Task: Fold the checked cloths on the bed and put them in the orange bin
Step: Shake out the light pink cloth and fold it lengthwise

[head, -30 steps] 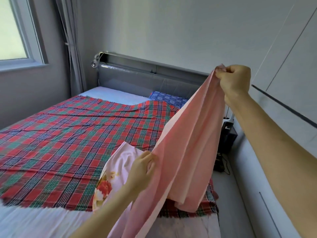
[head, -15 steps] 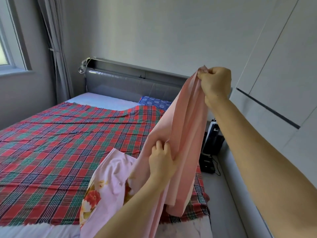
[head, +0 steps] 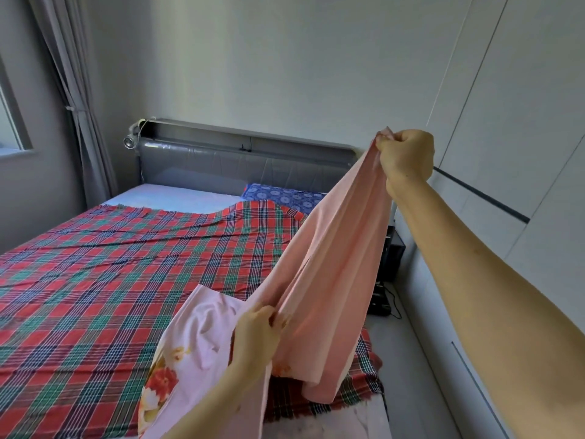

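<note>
Right grip (head: 406,156) pinches the pink floral fabric sheet (head: 332,264) high, left grip (head: 258,331) bunches it lower, probably lifting it clear of the red-green checked cloth (head: 126,280) beneath.

I saw the checked cloth (head: 126,280) in red, green and dark blue checks crossed by thin white lines. The pink cloth (head: 332,248) was plain salmon on one face, and paler pink with red and yellow flowers on the other. The pillow (head: 285,196) was blue with white round motifs. The headboard (head: 221,166) and curtain (head: 72,74) were grey.
</note>
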